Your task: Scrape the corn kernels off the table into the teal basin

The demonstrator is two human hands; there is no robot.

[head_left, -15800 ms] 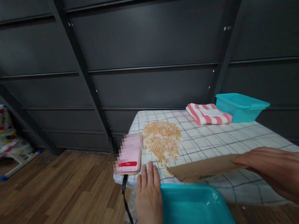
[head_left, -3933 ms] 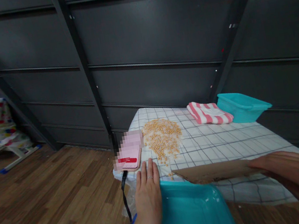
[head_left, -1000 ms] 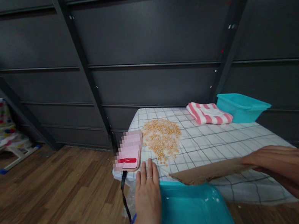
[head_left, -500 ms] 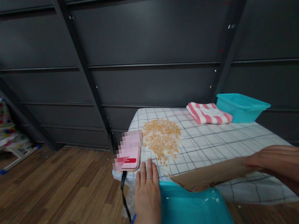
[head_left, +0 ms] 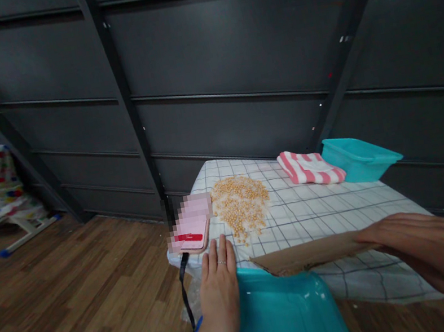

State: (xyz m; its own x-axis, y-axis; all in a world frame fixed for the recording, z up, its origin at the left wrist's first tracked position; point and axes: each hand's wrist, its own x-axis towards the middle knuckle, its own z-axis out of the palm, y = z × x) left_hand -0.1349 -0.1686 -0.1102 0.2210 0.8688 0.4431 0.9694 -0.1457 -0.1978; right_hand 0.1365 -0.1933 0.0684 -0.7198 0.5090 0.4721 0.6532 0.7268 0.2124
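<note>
Teal plastic forms the tray (head_left: 291, 314) nearest the wearer, at the near edge of the tabletop (head_left: 321, 217). The left hand (head_left: 222, 292) lies palm down over its left rim, fingers straight and nearly together; no held item shows, but the palm is hidden. The right hand (head_left: 411, 238) is closed on one end of a cardboard strip (head_left: 315, 253), which overlaps the far rim; contact cannot be confirmed. Beyond lie yellow beans (head_left: 240, 206) mixed with white bits, beside a phone (head_left: 192, 220). Farther back are a striped towel (head_left: 310, 167) and a turquoise bin (head_left: 349, 166). Judged step: scraping beans trayward. The next pass appears to require placing the strip behind the beans.
</note>
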